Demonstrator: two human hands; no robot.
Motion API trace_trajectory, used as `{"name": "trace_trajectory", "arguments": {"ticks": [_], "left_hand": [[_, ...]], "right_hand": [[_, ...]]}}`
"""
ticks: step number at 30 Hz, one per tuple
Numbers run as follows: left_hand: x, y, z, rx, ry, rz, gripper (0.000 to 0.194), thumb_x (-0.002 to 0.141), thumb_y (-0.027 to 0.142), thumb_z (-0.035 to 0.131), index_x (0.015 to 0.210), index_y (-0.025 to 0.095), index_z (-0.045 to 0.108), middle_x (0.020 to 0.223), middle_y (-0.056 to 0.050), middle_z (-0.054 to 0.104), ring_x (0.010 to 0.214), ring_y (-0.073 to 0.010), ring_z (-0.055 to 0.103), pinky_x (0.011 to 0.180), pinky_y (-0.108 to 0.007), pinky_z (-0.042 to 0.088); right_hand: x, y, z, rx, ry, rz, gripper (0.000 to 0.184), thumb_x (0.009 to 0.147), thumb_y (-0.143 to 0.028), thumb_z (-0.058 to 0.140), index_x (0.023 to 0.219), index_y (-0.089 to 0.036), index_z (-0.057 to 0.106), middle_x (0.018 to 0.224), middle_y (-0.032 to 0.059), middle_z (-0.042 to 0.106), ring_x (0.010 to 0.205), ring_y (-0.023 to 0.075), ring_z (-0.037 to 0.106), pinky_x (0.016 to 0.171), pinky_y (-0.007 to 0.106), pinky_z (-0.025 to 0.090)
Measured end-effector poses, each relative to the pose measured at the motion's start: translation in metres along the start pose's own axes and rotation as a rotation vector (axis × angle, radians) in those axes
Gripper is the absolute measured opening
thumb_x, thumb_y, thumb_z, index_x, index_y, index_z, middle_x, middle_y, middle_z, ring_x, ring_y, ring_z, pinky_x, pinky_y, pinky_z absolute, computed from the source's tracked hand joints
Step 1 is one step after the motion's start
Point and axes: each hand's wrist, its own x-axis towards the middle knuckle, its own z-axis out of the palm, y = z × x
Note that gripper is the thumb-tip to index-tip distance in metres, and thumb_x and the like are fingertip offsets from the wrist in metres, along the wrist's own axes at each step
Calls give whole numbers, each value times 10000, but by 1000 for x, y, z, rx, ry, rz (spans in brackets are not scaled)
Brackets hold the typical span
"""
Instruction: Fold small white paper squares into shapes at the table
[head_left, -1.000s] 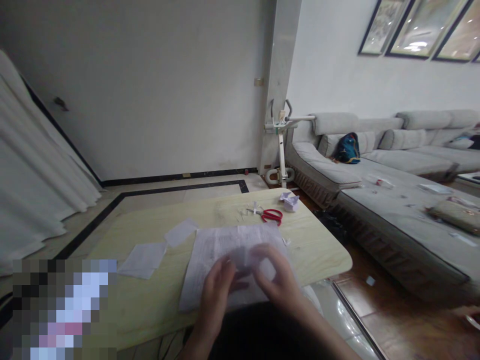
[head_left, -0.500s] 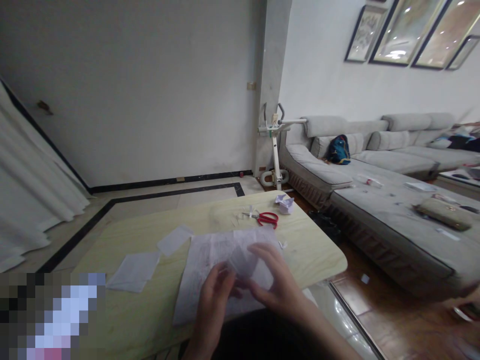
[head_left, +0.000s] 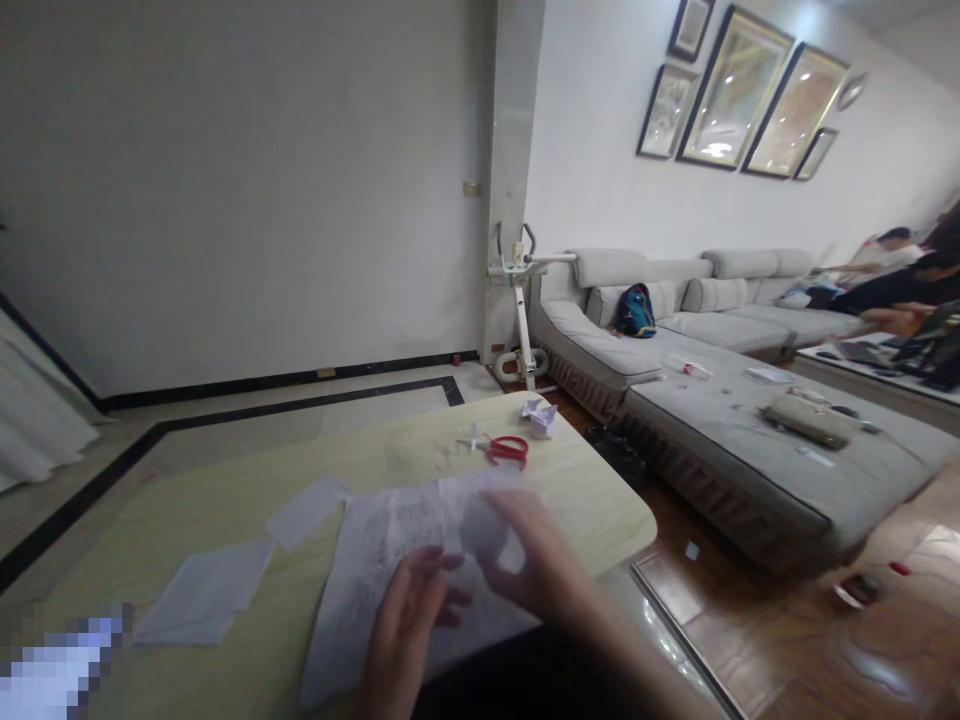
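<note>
A small piece of white paper (head_left: 481,532), blurred so that its folds do not show, is gripped between the thumb and fingers of my right hand (head_left: 536,560). My left hand (head_left: 411,612) is just to its left, fingers slightly curled and apart, holding nothing. Both hands are above a large printed sheet (head_left: 367,560) lying on the pale yellow table (head_left: 600,500). Beyond the sheet lie red-handled scissors (head_left: 508,451) with thin paper scraps beside their blades. A folded paper piece (head_left: 541,420) stands near the far right corner.
Two loose white paper pieces (head_left: 202,592) lie on the table's left side. To the right is a grey sofa (head_left: 720,450) with a blue backpack (head_left: 636,311). White exercise equipment (head_left: 521,310) stands by the wall column. Other people sit at the far right.
My left hand has come off the small paper and drawn away from it; the right hand keeps hold. The camera has turned right, bringing people into view.
</note>
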Motion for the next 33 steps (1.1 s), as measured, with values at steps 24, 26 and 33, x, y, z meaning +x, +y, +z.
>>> {"name": "trace_trajectory", "arguments": {"ticks": [24,26,33], "left_hand": [[6,-6,-7,-58,23,-18,463,680,550,721,968,196,642,764,-45,719,575,-187,636,552,-284,500],[6,-6,-7,-54,17,-22,471,676,557,724,965,195,640,745,-45,719,558,-186,631,546,-288,497],[2,-3,-3,-60,61,18,410,700,527,711,940,201,647,692,-26,701,548,-182,612,537,-284,483]], "right_hand": [[48,172,-47,-536,-158,58,530,708,-27,545,1222,-156,510,1218,156,567,1175,305,500,975,463,433],[50,173,-46,-550,-179,59,524,709,-20,541,1214,-157,513,1219,151,565,1179,302,492,973,456,430],[53,171,-45,-591,-214,57,565,710,12,524,1246,-164,500,1218,141,542,1181,296,469,977,444,413]]}}
